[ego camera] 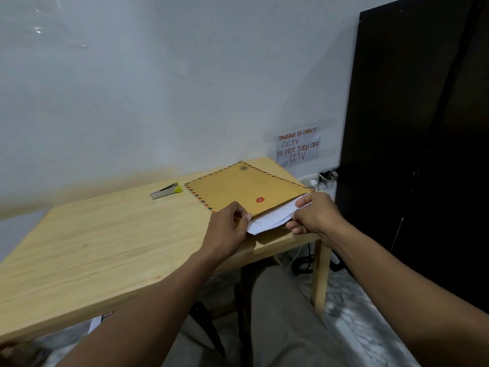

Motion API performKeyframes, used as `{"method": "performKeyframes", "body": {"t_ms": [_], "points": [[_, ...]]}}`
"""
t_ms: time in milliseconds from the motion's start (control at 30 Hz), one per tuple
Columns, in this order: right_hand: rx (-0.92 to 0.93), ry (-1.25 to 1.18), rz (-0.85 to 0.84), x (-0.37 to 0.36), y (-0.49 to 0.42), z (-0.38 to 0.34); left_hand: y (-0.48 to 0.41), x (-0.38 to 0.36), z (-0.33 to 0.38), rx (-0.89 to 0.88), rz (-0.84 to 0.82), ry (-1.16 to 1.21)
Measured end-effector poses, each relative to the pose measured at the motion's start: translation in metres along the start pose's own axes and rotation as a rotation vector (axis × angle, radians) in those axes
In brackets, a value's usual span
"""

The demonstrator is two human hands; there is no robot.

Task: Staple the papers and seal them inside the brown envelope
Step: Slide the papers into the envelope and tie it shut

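Note:
A brown envelope [238, 188] with a striped border and a red round clasp lies flat on the far right part of the wooden table [105, 247]. White papers [272, 217] stick partway out of its near open end. My left hand [229, 229] pinches the envelope's near edge at the opening. Around the papers' protruding right end, my right hand [313, 211] is closed. A silver stapler [166, 191] with a yellow end rests on the table to the left of the envelope, untouched.
The table stands against a white wall with a taped handwritten notice [297, 145]. A tall dark panel [412, 154] rises at the right. Plugs and cables [321, 180] sit behind the table's right corner. My legs are below the table edge.

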State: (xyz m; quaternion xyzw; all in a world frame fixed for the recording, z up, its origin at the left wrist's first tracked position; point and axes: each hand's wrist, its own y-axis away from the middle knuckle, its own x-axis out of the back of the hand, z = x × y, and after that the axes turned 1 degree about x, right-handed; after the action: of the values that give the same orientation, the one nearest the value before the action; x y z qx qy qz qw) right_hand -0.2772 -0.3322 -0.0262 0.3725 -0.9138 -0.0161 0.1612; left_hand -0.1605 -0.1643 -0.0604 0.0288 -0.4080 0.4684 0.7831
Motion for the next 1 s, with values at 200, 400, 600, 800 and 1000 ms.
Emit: {"method": "performKeyframes", "body": {"t_ms": [200,400,600,800,1000], "points": [[0.293,0.579,0.125,-0.018,-0.013,0.014,0.003,0.009,-0.005,-0.002,0.016,0.027],[0.853,0.974,0.129,-0.012,-0.003,0.022,0.004,0.014,-0.015,-0.023,-0.008,0.0],[0.867,0.954,-0.044,-0.015,-0.009,0.045,0.003,0.018,-0.022,-0.085,-0.064,-0.033],[0.79,0.959,-0.214,-0.02,-0.013,0.039,0.003,0.021,-0.023,-0.12,-0.088,-0.03],[0.653,1.022,-0.369,-0.034,-0.021,0.023,0.002,0.025,-0.022,-0.11,-0.139,-0.042]]}}
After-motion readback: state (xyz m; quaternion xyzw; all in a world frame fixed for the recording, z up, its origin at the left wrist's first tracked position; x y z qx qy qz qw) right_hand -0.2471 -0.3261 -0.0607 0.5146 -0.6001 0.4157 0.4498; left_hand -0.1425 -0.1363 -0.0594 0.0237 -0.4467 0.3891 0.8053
